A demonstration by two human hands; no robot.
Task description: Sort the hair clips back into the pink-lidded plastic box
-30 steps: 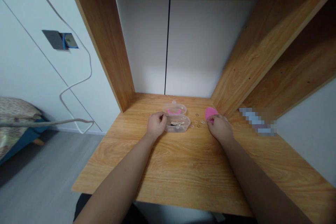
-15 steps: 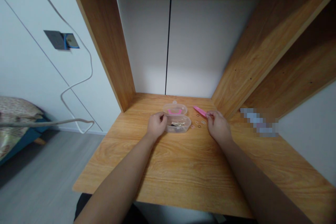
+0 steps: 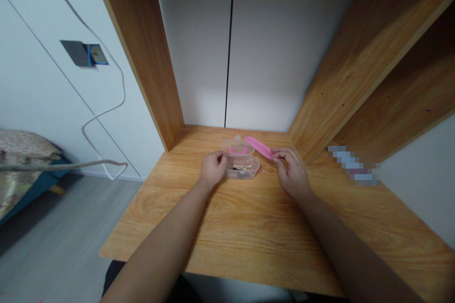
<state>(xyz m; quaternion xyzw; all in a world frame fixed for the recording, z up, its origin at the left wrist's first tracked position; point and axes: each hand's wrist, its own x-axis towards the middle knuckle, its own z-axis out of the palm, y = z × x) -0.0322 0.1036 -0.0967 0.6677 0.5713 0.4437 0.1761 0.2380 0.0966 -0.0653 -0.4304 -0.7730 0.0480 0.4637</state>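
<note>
Between right hand [image 3: 292, 173] fingertips: pink lid [image 3: 259, 146], above box [image 3: 241, 166].

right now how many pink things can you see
2. One flat pink plastic piece pinched in the right hand, by the clear plastic box; one curved pink strip in that box's open lid. Others may be hidden inside.

My right hand [image 3: 292, 173] has moved left across the tabletop, away from the wooden side panel and closer to the clear box [image 3: 242, 166]. The pink oval piece [image 3: 259, 146] pinched in its fingertips came along. 1 second ago it stood near the panel with its broad face toward me. Now it lies flatter and looks long and thin, with its far end reaching over the box's open lid. The small rings [image 3: 270, 169] now sit right at my fingers.
</note>
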